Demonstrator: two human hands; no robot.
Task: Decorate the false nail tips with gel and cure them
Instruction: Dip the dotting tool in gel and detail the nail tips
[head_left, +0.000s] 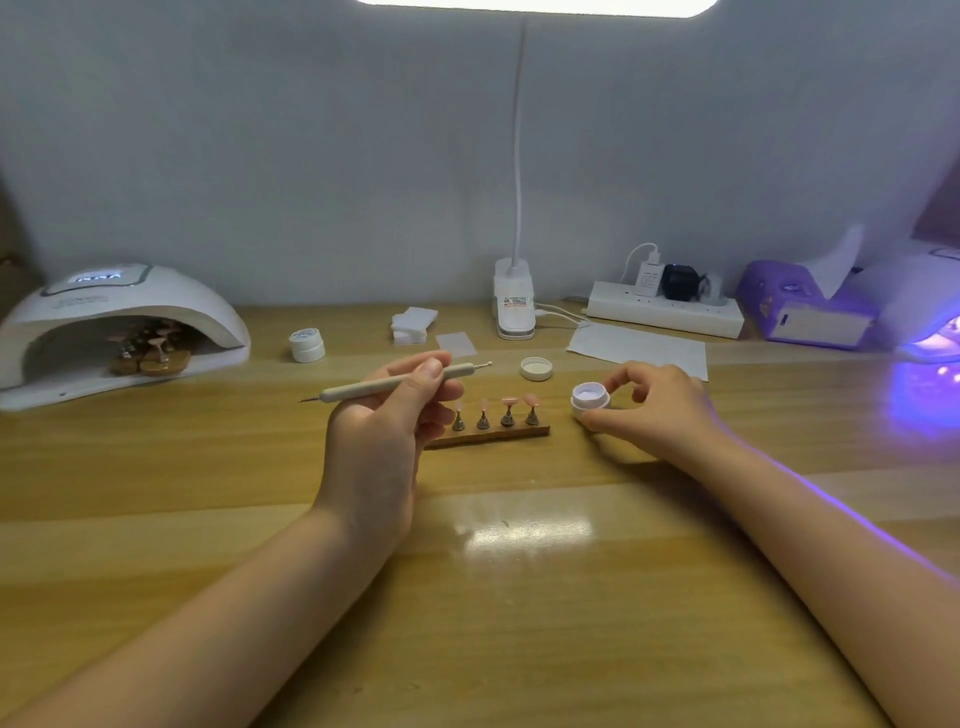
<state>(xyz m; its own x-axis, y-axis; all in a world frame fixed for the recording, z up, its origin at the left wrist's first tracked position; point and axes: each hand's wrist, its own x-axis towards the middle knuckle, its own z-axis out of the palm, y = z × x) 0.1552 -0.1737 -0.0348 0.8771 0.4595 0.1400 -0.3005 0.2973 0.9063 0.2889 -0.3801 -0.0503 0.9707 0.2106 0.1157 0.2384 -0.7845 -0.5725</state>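
Observation:
A wooden strip (498, 434) lies at mid-table and carries several small metal stands, each topped with a pink false nail tip (509, 401). My left hand (382, 431) is just left of the strip and holds a grey dotting pen (395, 383) level, its ball tip pointing right. My right hand (652, 408) grips a small open white gel jar (590, 398) that rests on the table right of the strip. The jar's lid (536, 368) lies upturned behind the strip.
A white curing lamp (117, 327) at the left holds more nail stands inside. Another lamp (930, 322) glows violet at the right edge. Along the back are a closed gel jar (307, 344), white pads (413, 323), a desk-lamp clamp (513, 304), paper (639, 347), a power strip (665, 309) and a purple tissue pack (805, 306).

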